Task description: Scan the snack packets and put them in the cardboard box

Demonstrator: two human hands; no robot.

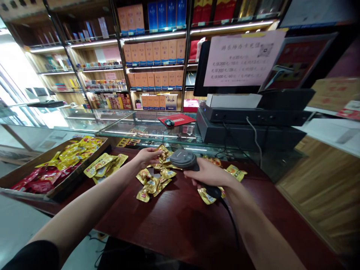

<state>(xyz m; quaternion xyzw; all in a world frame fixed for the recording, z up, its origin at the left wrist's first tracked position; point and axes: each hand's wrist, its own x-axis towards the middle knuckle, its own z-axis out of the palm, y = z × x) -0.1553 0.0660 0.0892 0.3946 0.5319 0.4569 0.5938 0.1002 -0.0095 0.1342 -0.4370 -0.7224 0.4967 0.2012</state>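
My right hand [201, 172] is wrapped round the handle of a dark handheld scanner [183, 158], whose head points left. Just left of the scanner, my left hand [150, 155] has its fingers closed on a gold foil packet [164, 154]. Several more gold packets [152, 184] lie in a loose pile on the dark red table, below my left hand. Beneath my right hand there is another gold packet [207, 196], and one more [236, 172] rests further right. The scanner's black cable trails down over the table.
A cardboard box [78, 165] of yellow and red packets stands at the left, with yellow packets [105, 166] beside it. Behind the table [168, 228] is a glass counter [140, 125] with a mouse [169, 122] on a red mat. Cash-register equipment [225, 131] stands at the right.
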